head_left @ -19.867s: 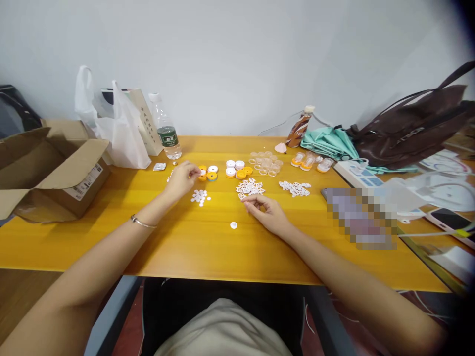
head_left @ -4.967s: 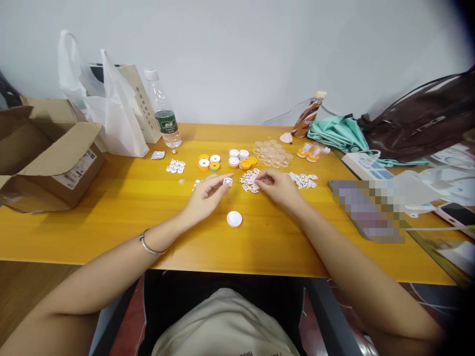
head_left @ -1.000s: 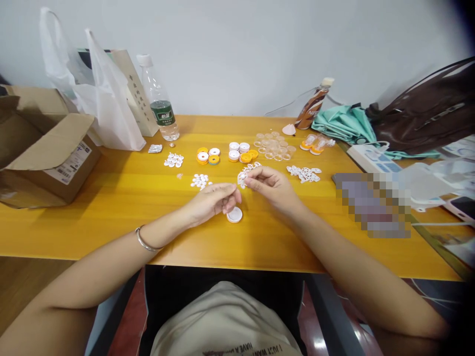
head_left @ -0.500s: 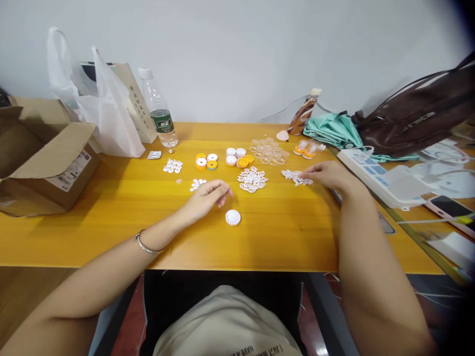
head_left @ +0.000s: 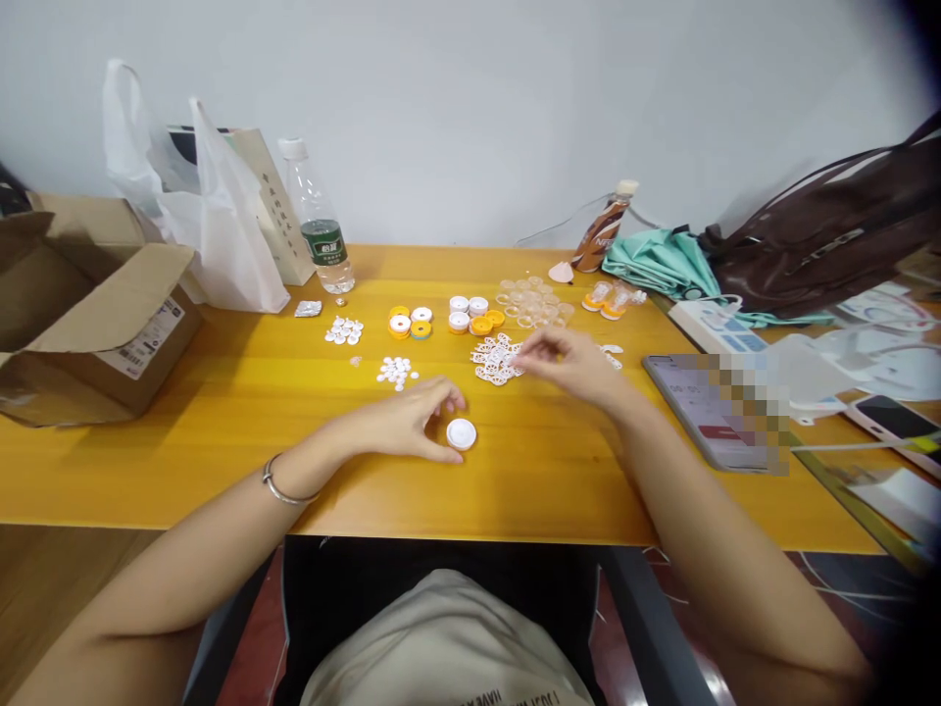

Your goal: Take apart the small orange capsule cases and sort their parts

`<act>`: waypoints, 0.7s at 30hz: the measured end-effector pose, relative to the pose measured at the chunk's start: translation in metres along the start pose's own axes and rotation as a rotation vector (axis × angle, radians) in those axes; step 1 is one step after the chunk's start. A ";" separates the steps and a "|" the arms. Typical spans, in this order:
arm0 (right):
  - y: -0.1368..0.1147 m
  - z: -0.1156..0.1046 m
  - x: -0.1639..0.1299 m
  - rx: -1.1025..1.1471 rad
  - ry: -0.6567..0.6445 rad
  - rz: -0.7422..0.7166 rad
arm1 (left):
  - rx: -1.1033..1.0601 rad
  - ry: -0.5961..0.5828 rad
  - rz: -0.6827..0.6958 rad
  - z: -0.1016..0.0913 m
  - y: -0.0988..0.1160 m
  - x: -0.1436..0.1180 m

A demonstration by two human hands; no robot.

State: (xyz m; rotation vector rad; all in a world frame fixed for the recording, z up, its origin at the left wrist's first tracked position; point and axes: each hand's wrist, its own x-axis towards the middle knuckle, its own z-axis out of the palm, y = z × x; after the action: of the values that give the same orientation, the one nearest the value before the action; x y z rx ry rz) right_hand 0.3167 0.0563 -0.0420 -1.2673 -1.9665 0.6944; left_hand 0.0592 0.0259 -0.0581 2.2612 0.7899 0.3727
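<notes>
A round white disc-shaped part [head_left: 461, 433] with an orange-tinted lower edge lies on the table before me. My left hand [head_left: 422, 422] is open beside it, thumb and fingers spread around its left side; whether they touch it I cannot tell. My right hand [head_left: 555, 361] is in a pinch at the right edge of a pile of white openwork plastic pieces [head_left: 494, 361]. Whatever sits between its fingertips blends with the pile behind. Partly covered by that hand is a second group of small white pieces [head_left: 612, 355].
Small white buttons [head_left: 397, 371], white discs [head_left: 344, 330], orange-and-white round parts [head_left: 410, 322] and clear rings [head_left: 535, 301] lie farther back. A water bottle [head_left: 321, 235] and cardboard box [head_left: 147, 324] stand left. A phone [head_left: 691, 407] and power strip [head_left: 713, 328] lie right.
My right hand has moved left from the right-hand group of white pieces to the middle pile, uncovering the phone. My left hand has opened and come down to the white disc.
</notes>
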 end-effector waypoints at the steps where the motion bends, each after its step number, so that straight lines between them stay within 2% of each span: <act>1: -0.008 0.013 -0.003 0.031 -0.120 -0.055 | 0.039 -0.001 0.001 0.001 -0.001 0.001; 3: -0.019 0.036 -0.010 0.054 -0.317 -0.152 | 0.097 0.003 -0.007 0.004 -0.003 0.003; 5: -0.024 0.051 -0.016 0.076 -0.419 -0.207 | 0.124 0.023 -0.013 0.006 -0.005 0.006; 8: -0.024 0.059 -0.018 0.090 -0.443 -0.210 | 0.133 0.057 -0.012 0.008 -0.008 0.009; 14: -0.023 0.054 -0.017 0.112 -0.431 -0.192 | 0.141 0.093 0.004 0.011 -0.007 0.009; 16: -0.023 0.049 -0.016 0.139 -0.381 -0.181 | 0.131 0.094 0.009 0.011 -0.007 0.008; 17: -0.022 0.045 -0.013 0.153 -0.316 -0.166 | 0.117 0.089 0.011 0.011 -0.007 0.008; 21: -0.003 0.027 0.009 0.143 0.092 -0.020 | 0.076 0.083 0.023 0.011 -0.007 0.008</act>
State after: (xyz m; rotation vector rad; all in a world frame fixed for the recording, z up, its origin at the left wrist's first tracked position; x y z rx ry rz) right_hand 0.2910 0.0618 -0.0539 -1.1715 -1.8190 0.7405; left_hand 0.0669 0.0295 -0.0704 2.3398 0.8339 0.4572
